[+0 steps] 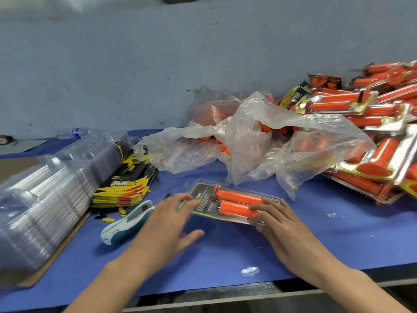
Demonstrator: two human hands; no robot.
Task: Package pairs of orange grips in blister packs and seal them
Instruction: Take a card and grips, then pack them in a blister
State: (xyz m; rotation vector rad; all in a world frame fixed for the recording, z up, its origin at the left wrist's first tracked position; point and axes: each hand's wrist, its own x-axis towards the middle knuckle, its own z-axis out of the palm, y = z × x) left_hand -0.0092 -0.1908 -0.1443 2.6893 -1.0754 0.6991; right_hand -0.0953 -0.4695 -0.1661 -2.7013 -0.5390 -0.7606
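Both forearms reach in from the near edge over the blue tabletop [225, 256]. A blister pack [203, 199] lies flat on it between the hands, slightly askew, with two orange grips [237, 197] side by side inside it.

The left hand [171, 222] is spread, palm down, with its fingers straight and fanned. Their blurred tips reach the pack's left, printed end, and the thumb points off to the right over bare cloth.

The right hand [279, 224] lies flat on the pack's right end with its fingers stretched across the grips. Its thumb sits at the pack's near edge, and I cannot tell whether it hooks underneath.

Left of the hands lie a white-and-teal tool [126, 222], a stack of yellow-black cards [128, 184] and a stack of clear shells [45, 199]. Behind the pack a crumpled plastic bag [259, 136] holds loose grips, and filled packs [372, 132] are heaped at the right.
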